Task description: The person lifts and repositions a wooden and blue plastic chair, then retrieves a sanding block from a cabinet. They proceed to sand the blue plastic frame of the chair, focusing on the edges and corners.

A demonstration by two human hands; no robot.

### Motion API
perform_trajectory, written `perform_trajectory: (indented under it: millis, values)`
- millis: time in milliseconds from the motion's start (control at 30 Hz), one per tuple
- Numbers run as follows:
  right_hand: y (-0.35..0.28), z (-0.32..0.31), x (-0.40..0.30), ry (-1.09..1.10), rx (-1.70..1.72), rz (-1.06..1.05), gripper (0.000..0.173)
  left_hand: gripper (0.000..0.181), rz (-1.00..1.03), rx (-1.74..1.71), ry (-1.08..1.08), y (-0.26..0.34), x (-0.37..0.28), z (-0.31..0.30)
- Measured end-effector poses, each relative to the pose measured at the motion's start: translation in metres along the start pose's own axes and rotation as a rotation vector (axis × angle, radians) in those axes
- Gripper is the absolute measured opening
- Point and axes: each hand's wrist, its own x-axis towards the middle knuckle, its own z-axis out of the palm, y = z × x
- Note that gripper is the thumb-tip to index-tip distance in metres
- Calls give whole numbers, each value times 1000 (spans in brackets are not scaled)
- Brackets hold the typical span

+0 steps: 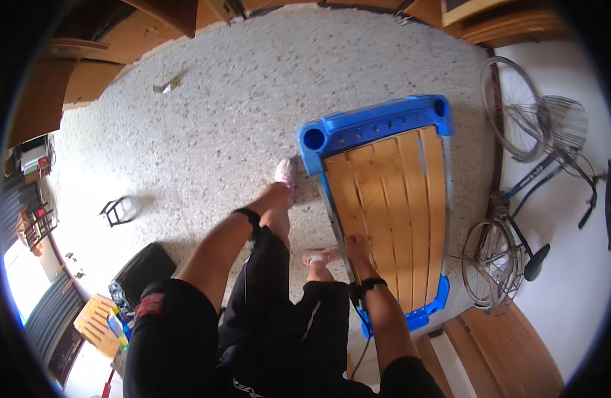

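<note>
A low cot [397,199] with wooden slats stands at my right side. Its far end piece [380,122] is blue plastic with round sockets at the corners, and a second blue end piece [420,318] shows nearer me. My right hand [357,248] is curled over the left side rail [334,214], beside the slats. A black cable [366,323] hangs near that wrist, which wears a dark band. My left hand [274,195] is in front of my left leg, just below a pink-and-white shoe [285,171]; its fingers are not distinguishable.
A bicycle [524,174] with a wire basket leans along the right wall. Wooden furniture [504,348] lies at lower right. On the speckled floor [210,99] are a small dark-framed stool [117,211] and a black case [146,271]. Brown panels [151,45] line the far side.
</note>
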Motion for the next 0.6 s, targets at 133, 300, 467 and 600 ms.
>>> perform_trajectory:
  millis: [133,300,467,600]
  values:
    - [-113,-17,25,211,-17,-151,60,45,-455,-231,14,-38,-14,-53]
    - [-193,-4,77,-78,-37,145,68,42,-323,-161,39,-86,17,-90]
    - [-161,8,99,32,-180,44,32,72,-308,-1028,333,28,56,-118]
    - [-160,-9,95,-2,-220,-56,28,77,-73,-629,459,79,40,-132]
